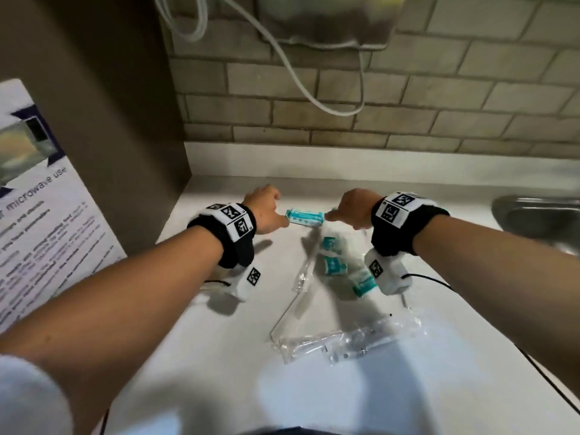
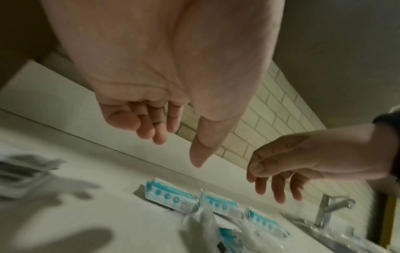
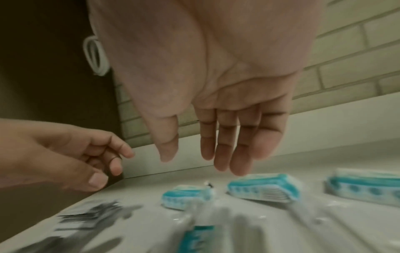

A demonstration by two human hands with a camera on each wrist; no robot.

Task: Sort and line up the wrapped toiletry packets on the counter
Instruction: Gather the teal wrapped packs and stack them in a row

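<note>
our left hand (image 1: 265,202) and right hand (image 1: 353,207) hover with fingers loose, holding nothing, over one teal packet (image 1: 305,217) near the back of the counter (image 1: 194,324). the other packets (image 1: 334,262) lie jumbled with clear wrappers (image 1: 345,340); most sorting remains.

The packets (image 1: 305,217) at centre frame are white with teal ends and a row of teal dots; one (image 3: 263,188) also bears fine grey lines. They lie on a plain white bench (image 1: 201,324). Both wristbands (image 1: 403,224) are black, carrying white tags with black square-code patterns. The wall (image 1: 439,89) at upper right is beige brick-pattern tile with pale grout, crossed by a white cable (image 1: 301,80)
</note>
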